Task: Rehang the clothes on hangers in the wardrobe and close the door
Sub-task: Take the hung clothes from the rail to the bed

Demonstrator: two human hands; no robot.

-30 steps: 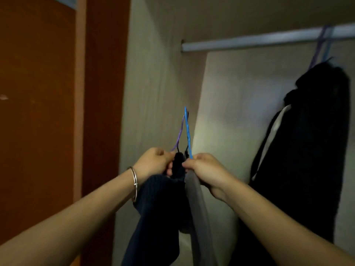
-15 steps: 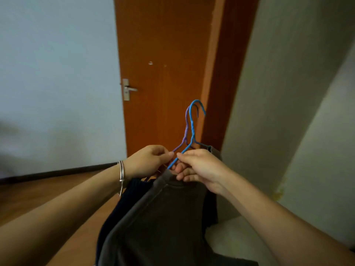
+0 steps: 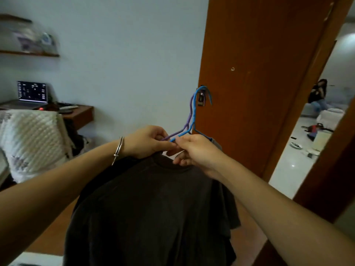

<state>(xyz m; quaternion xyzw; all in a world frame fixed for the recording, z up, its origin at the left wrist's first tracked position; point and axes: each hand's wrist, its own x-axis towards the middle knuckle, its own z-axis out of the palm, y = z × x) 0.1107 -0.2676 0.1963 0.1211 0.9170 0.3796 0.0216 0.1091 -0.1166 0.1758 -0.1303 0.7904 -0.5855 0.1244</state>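
Obs: left hand pinches purple hanger; right hand pinches blue hanger. Hooks upright, side by side. dark T-shirt hangs beneath, before orange door.

Left hand and right hand have swung hangers and dark shirt out of the wardrobe to the door
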